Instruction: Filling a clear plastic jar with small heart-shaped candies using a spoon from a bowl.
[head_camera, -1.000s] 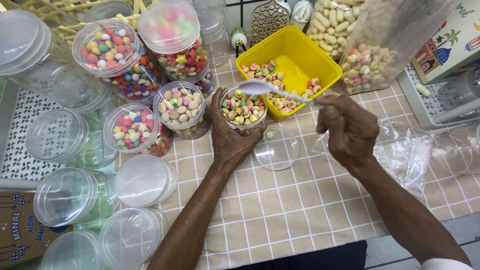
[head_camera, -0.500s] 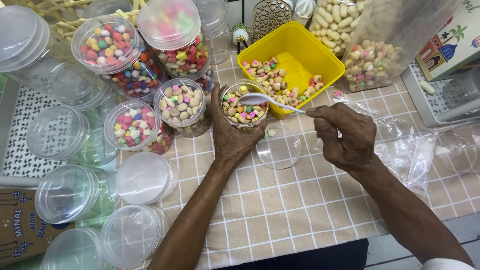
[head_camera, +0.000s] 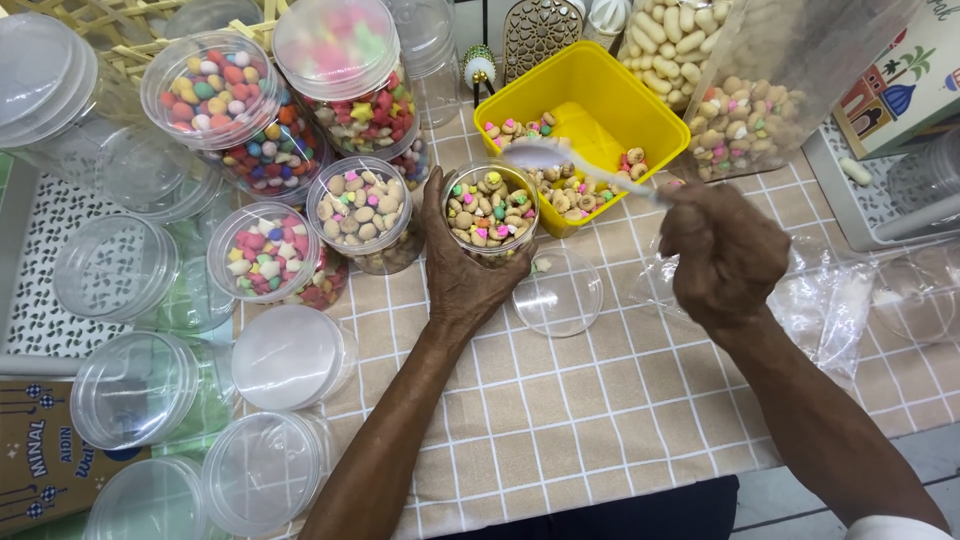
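Note:
My left hand (head_camera: 462, 275) wraps around a small clear jar (head_camera: 490, 208) nearly full of tiny biscuits topped with coloured icing. My right hand (head_camera: 722, 255) grips the handle of a white plastic spoon (head_camera: 560, 162), whose bowl hovers over the jar's rim and the near edge of a yellow tub (head_camera: 600, 95). The tub holds more of the same biscuits. A clear round lid (head_camera: 557, 292) lies on the checked cloth between my hands.
Filled clear jars of coloured sweets (head_camera: 235, 100) and biscuits (head_camera: 362, 210) stand left of my hand. Several empty lidded jars (head_camera: 135, 390) lie at the left. A clear bag of biscuits (head_camera: 750, 115) leans at the back right, with crumpled plastic (head_camera: 840, 300) beside it.
The spoon has swung from the yellow tub to above the jar's rim. My right hand has shifted slightly toward me; my left hand keeps holding the jar.

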